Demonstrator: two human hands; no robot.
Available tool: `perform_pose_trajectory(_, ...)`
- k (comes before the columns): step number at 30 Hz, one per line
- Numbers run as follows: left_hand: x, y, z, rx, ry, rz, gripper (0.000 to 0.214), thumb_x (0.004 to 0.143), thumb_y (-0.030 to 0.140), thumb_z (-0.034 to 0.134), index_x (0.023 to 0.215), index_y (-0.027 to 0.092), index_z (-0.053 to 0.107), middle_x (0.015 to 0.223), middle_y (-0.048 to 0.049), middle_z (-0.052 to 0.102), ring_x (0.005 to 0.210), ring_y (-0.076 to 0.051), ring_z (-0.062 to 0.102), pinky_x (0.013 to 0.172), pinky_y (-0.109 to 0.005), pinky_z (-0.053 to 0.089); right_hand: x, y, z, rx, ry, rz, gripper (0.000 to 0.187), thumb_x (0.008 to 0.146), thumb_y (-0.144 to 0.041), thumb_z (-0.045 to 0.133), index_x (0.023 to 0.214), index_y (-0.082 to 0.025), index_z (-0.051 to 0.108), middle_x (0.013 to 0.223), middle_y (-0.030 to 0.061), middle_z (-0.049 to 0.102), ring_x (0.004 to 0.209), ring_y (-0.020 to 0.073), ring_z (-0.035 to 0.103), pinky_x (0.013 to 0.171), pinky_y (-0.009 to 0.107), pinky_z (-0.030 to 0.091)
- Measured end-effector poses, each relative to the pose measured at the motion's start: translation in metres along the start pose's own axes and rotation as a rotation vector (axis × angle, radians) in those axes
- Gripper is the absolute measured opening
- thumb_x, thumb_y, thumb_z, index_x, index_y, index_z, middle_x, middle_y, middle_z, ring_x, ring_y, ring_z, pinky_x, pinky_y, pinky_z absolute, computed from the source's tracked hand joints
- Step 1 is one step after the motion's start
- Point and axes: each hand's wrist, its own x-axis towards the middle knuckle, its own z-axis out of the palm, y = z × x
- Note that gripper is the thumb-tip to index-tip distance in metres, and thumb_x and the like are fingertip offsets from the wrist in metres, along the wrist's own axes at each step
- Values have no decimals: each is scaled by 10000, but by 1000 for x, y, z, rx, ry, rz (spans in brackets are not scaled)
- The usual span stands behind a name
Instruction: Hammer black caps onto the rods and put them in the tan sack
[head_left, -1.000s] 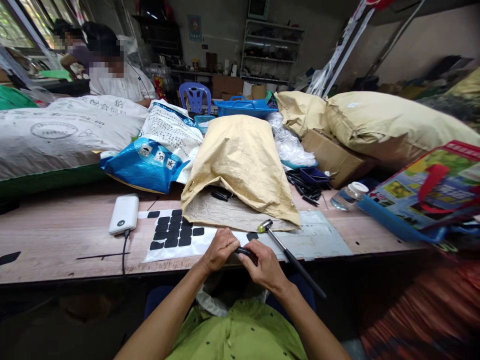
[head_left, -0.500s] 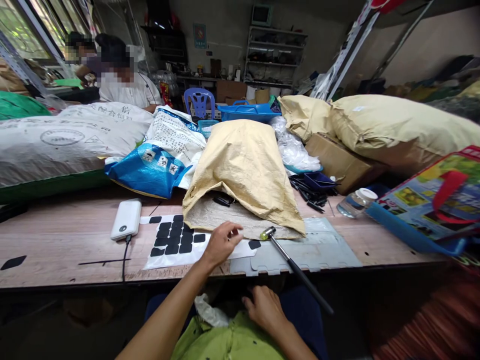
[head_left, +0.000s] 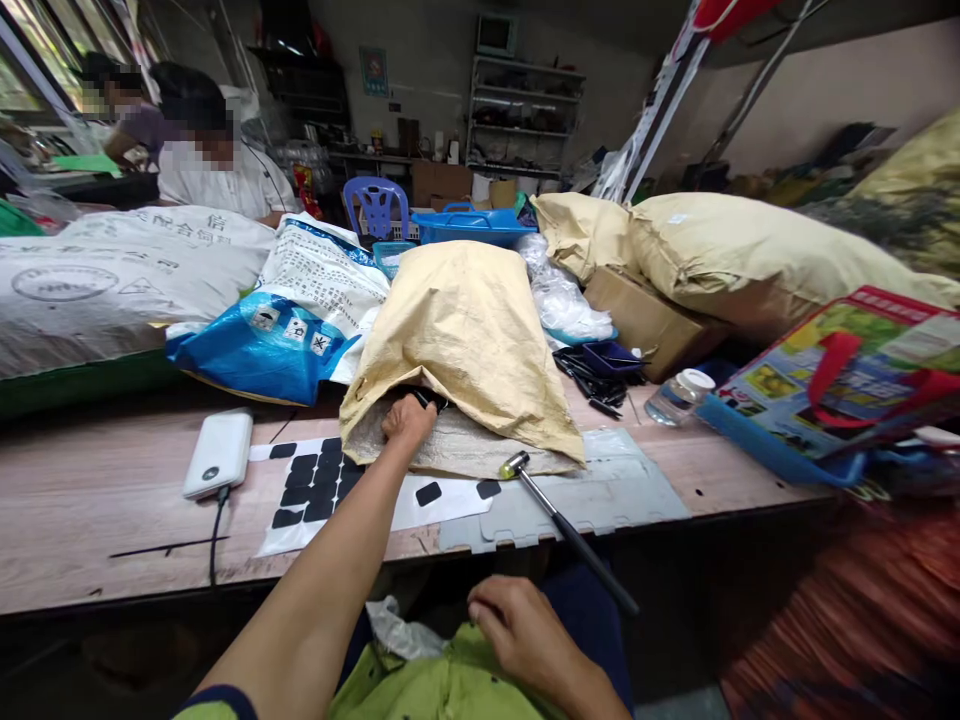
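Observation:
My left hand point(head_left: 409, 418) reaches into the mouth of a tan woven sack point(head_left: 469, 320) lying on the table. Its fingers are bent around the dark shape of a black piece point(head_left: 430, 398) just inside the opening; the fingertips are partly hidden. My right hand point(head_left: 517, 622) rests low over my lap, below the table edge, its fingers loosely curled with nothing visible in them. Right of the sack's mouth lies a small hammer point(head_left: 555, 515) with a yellowish face, its black handle jutting past the edge. Black adhesive pads on a white sheet point(head_left: 409, 505) lie under my left forearm.
A white power bank point(head_left: 219, 455) with a cable lies left. A grey plastic sheet point(head_left: 615, 490) sits under the hammer. To the right are black pieces point(head_left: 600, 385), a jar point(head_left: 679, 398) and a blue tray point(head_left: 780, 440). Filled sacks line the back; two people sit far left.
My left hand has moved forward from in front of the sack into its mouth, onto the black pieces. My right hand stays near my lap. The view has shifted slightly right.

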Motion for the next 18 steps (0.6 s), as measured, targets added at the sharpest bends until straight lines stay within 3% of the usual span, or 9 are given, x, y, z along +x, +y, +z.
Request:
perform_pose_trajectory(3, -3, -3, -2, 17, -3, 24, 337, 804, 436, 692, 994, 162, 736, 1116, -229, 734, 1091, -405, 677, 830, -439, 495, 1, 6, -37, -52, 370, -4, 292, 1028, -303, 441, 981, -215, 715, 899, 56, 700, 855, 197, 638, 777, 287, 450)
perform_pose_trajectory(6, -13, -12, -7, 23, -2, 76, 237, 797, 375, 686, 945, 196, 732, 1077, -176, 751, 1049, -374, 686, 794, -403, 485, 8, 26, -58, -357, 664, 98, 281, 988, -325, 515, 1158, -190, 693, 1001, 109, 662, 934, 271, 582, 867, 386, 443)
perform_pose_trajectory(9, -34, -25, -10, -28, -9, 243, 146, 810, 311, 680, 931, 235, 710, 963, -72, 763, 948, -274, 694, 769, -332, 468, 14, 47, -61, -512, 707, 145, 345, 941, -340, 586, 1229, -170, 668, 1040, 129, 634, 919, 292, 546, 851, 416, 457)
perform_pose_trajectory(12, -62, -41, -6, -203, -58, 551, 87, 827, 268, 687, 903, 228, 693, 859, -9, 743, 803, -187, 665, 737, -278, 454, 16, 59, -58, -493, 699, 141, 270, 960, -313, 536, 1140, -178, 686, 1011, 122, 633, 910, 287, 537, 837, 412, 467)
perform_pose_trajectory(15, -90, -57, 1, -315, -140, 689, 64, 841, 240, 683, 903, 221, 687, 860, 0, 728, 780, -168, 643, 728, -265, 455, 15, 62, -57, -358, 707, 155, 250, 966, -295, 482, 1045, -180, 690, 960, 114, 640, 918, 286, 560, 854, 419, 472)
perform_pose_trajectory(18, -109, -70, 7, -263, -183, 776, 93, 841, 184, 669, 925, 221, 686, 911, -16, 716, 881, -193, 641, 793, -289, 460, 9, 61, -56, -102, 728, 186, 297, 963, -383, 487, 1015, -174, 693, 970, 115, 662, 934, 276, 614, 871, 407, 491)
